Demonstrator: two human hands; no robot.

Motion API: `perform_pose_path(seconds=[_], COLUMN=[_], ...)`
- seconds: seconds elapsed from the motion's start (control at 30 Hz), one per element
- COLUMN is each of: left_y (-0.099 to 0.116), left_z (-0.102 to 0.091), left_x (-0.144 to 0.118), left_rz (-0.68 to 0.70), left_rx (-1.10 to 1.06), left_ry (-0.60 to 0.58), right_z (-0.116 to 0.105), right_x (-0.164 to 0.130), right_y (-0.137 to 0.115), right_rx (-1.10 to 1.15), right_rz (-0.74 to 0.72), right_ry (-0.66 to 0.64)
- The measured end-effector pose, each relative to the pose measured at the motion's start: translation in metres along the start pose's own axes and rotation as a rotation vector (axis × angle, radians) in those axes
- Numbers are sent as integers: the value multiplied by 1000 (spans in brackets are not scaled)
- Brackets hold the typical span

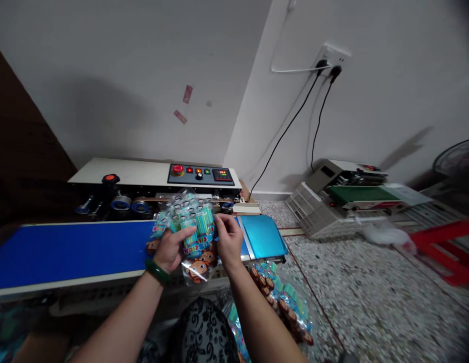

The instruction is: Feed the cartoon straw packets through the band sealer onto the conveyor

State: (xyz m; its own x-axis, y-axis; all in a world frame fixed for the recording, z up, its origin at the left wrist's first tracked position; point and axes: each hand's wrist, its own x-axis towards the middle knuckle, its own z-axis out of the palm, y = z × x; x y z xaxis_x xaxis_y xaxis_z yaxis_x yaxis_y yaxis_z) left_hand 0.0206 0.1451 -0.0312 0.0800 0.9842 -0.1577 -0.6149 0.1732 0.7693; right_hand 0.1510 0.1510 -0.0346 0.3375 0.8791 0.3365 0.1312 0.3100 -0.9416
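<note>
My left hand, with a green bangle at the wrist, grips a bunch of clear printed plastic packets. They have turquoise striped contents and brown cartoon faces, and the thumb lies across the front. On the right side of the bunch, my right hand pinches at a packet's edge with thumb and forefinger; exactly what sits between the fingertips is hard to see. Both hands are above the blue conveyor belt of a sealing machine. Its control panel has a red knob and a lit display.
More packets lie heaped below my right forearm. A shiny blue plate extends the belt's right end. On the right stand a white crate, a second machine with a green belt and a red stool. Black cables hang from a wall socket.
</note>
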Motion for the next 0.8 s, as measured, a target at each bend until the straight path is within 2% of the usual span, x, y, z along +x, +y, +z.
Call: perform_pose_path(seconds=[0.1,0.2,0.3,0.4,0.47,0.57,0.67,0.8], left_y=[-1,2,6,9,11,12,11,9], left_z=[-2,-4,-5,-6,-6,-6,-5,-6], left_x=[1,1,1,1,0,-2,-1,1], left_rz=[-13,-36,-29,-41,-52,-53,-45,-6], left_rx=[0,-7,-14,-16,-15,-10,-8,-12], left_ry=[46,89,90,75,77,81,69,69], right_z=[-6,-24,-50,-73,-81,-80,-69,-49], right_x=[4,15,29,41,48,56,63,63], right_y=[4,16,33,47,51,49,47,44], right_rx=[59,217,281,152,82,50,26,-4], right_rz=[43,217,433,568,618,663,667,602], right_ry=[176,255,226,167,109,2,-85,-99])
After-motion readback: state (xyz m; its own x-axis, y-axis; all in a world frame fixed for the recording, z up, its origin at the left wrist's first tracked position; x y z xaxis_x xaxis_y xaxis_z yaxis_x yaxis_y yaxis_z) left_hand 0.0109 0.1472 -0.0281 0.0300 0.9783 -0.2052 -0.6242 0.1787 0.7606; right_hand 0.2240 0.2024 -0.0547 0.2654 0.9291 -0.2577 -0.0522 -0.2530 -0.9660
